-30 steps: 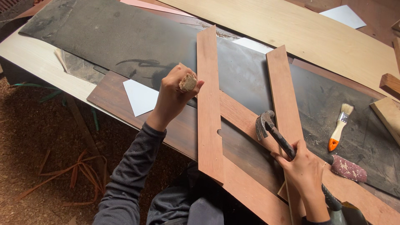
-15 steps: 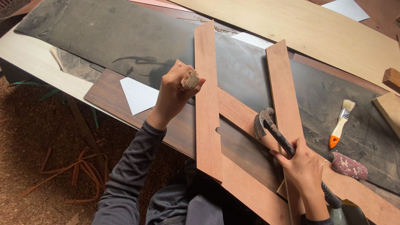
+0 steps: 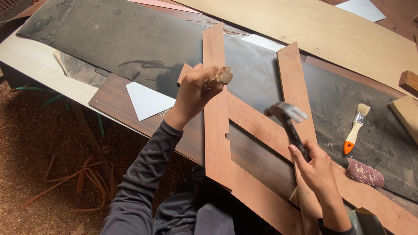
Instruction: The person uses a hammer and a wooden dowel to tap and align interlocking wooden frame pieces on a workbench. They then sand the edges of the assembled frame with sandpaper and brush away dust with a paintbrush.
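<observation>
Wooden peg [image 3: 219, 77] clenched in left hand [image 3: 193, 93] over crossed reddish wooden strips [image 3: 216, 130] on desk [image 3: 26, 61], hammer [image 3: 289, 122] gripped by right hand [image 3: 318, 167] near right, white paper triangle [image 3: 147, 101] lying left, orange-handled brush [image 3: 355, 129] far right.

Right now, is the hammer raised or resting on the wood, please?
Raised: the hammer, gripped in the right hand, has its head blurred above the crossed boards.

Soft even daylight; hammer head [image 3: 287, 111] blurred, perhaps by motion.
</observation>
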